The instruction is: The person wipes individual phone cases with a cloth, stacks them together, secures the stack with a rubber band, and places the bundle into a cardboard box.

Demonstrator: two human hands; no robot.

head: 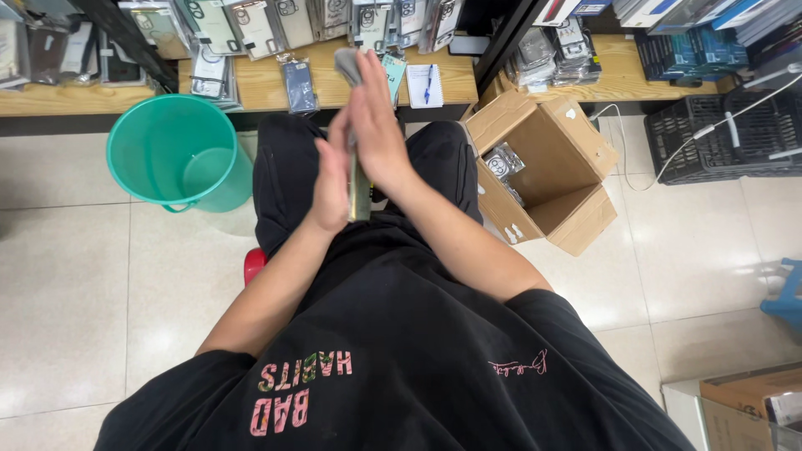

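At about nine o'clock from the hands a teal plastic bucket [180, 150] stands on the pale tiled floor [67, 284], just below the edge of the wooden bench [267, 83]. On the bench above it, toward eleven o'clock, lie packaged phone cases [251, 29] in clear sleeves, and a dark blue one [299, 85] lies apart nearer the bench edge.

In the middle, the person sits with black-clad knees apart. The left hand [332, 179] stands upright, palm turned inward, its grip flat against a thin slab-like item [360, 196] seen edge-on; what the item is I cannot tell. The right hand [378, 125] presses against the same item from the other side, fingers straight and pointing toward twelve o'clock, so the item is sandwiched between the two palms above the lap. A grey cloth [347, 65] pokes out above the fingertips at twelve o'clock.

Just past the hands on the bench lies a small notepad with a blue pen [425, 85]. At three o'clock an open cardboard box [543, 167] sits on the floor with packaged cases inside. Further right, a black plastic crate [727, 138] stands by a white cable.
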